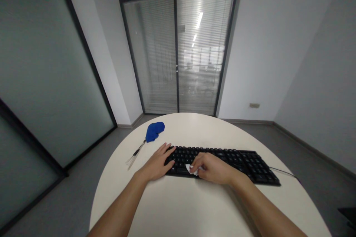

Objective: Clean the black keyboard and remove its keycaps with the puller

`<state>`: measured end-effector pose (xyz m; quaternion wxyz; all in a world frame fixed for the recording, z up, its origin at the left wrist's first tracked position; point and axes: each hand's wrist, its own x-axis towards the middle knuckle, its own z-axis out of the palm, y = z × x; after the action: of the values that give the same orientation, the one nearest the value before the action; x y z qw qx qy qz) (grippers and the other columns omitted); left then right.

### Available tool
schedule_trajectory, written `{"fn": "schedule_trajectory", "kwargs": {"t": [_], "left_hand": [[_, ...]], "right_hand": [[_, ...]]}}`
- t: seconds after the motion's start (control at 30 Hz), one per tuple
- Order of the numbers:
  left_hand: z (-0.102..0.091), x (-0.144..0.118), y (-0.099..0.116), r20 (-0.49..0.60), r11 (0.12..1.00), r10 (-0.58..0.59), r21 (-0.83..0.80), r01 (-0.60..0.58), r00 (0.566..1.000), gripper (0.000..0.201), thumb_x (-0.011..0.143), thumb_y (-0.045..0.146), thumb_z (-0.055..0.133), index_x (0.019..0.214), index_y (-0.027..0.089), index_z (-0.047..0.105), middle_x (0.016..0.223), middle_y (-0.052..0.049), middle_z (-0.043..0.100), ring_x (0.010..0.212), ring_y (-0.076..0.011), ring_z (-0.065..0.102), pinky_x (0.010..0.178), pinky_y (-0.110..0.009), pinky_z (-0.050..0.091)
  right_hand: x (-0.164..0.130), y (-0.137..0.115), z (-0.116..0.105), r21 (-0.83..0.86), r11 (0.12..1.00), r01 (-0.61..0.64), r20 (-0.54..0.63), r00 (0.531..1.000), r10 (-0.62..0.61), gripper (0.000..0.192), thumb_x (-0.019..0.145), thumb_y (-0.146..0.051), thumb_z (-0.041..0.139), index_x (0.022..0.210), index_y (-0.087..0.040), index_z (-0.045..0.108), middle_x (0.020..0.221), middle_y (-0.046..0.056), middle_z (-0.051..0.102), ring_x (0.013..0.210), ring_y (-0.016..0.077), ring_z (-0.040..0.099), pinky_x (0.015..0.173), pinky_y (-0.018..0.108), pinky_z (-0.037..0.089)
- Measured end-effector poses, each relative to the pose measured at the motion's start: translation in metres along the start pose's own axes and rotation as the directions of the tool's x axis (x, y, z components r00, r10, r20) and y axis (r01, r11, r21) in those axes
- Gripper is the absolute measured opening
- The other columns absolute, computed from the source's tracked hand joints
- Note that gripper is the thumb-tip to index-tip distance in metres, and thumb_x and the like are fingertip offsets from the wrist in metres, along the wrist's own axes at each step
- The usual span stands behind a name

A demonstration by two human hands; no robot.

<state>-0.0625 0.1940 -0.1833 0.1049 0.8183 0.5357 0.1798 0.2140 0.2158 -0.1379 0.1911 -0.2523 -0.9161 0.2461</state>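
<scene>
Two hands work on the keyboard: left hand flat w/ fingers spread, right hand pinching a white wipe, which may snag btw keys or push the board off the surface.

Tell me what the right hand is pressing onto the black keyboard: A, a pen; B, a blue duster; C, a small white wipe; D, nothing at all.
C: the right hand pinches a small white wipe against the keys of the keyboard, while the blue duster lies apart on the table.

A black keyboard lies flat, its long side running away rightward from the grip. A small crumpled white wipe sits pinched in the grip, pressed against its left-hand keys.
</scene>
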Motion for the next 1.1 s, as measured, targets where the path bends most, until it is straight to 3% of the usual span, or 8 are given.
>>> {"fn": "schedule_trajectory", "kwargs": {"t": [0.43, 0.7, 0.93, 1.1], "left_hand": [[0.001, -0.001, -0.002, -0.006, 0.999, -0.001, -0.035, 0.0, 1.0, 0.057, 0.097, 0.046, 0.044, 0.15, 0.029, 0.033, 0.161, -0.002, 0.02, 0.149, -0.0258, 0.012, 0.121, -0.046, 0.019], [-0.001, 0.0, 0.0, 0.014, 1.0, -0.008, -0.03, 0.009, 1.0, 0.057, 0.097, 0.047, 0.044, 0.15, 0.029, 0.033, 0.161, -0.003, 0.02, 0.149, -0.0257, 0.012, 0.121, -0.046, 0.019], [-0.001, 0.0, 0.0, 0.012, 1.0, -0.008, -0.03, 0.008, 1.0, 0.057, 0.096, 0.044, 0.045, 0.15, 0.03, 0.033, 0.161, -0.003, 0.021, 0.149, -0.0256, 0.013, 0.121, -0.046, 0.02], [-0.001, -0.001, 0.0, 0.012, 0.999, -0.007, -0.033, 0.008, 1.0, 0.057, 0.097, 0.046, 0.043, 0.151, 0.03, 0.032, 0.161, -0.002, 0.02, 0.149, -0.0253, 0.011, 0.121, -0.046, 0.018]], "right_hand": [[0.0, -0.004, 0.002, -0.012, 1.0, -0.006, -0.028, 1.0, 0.006, 0.046, 0.067, 0.003, 0.049, 0.087, -0.025, 0.079, 0.094, 0.001, 0.076, 0.091, 0.0163, 0.066, 0.087, 0.026, 0.049], [-0.002, 0.0, 0.0, -0.133, 0.991, 0.006, -0.023, 1.0, -0.009, 0.042, 0.082, -0.002, 0.052, 0.106, -0.027, 0.075, 0.107, 0.0, 0.074, 0.101, 0.0179, 0.063, 0.091, 0.027, 0.047], [0.004, 0.009, 0.007, -0.343, 0.939, -0.009, -0.132, 0.991, -0.039, 0.038, 0.09, -0.006, 0.051, 0.115, -0.025, 0.071, 0.113, 0.004, 0.072, 0.101, 0.0212, 0.059, 0.092, 0.034, 0.047], [0.011, 0.029, 0.014, -0.432, 0.886, -0.168, -0.3, 0.953, 0.034, 0.036, 0.091, -0.008, 0.05, 0.117, -0.024, 0.069, 0.113, 0.007, 0.071, 0.102, 0.0236, 0.057, 0.093, 0.038, 0.049]]}}
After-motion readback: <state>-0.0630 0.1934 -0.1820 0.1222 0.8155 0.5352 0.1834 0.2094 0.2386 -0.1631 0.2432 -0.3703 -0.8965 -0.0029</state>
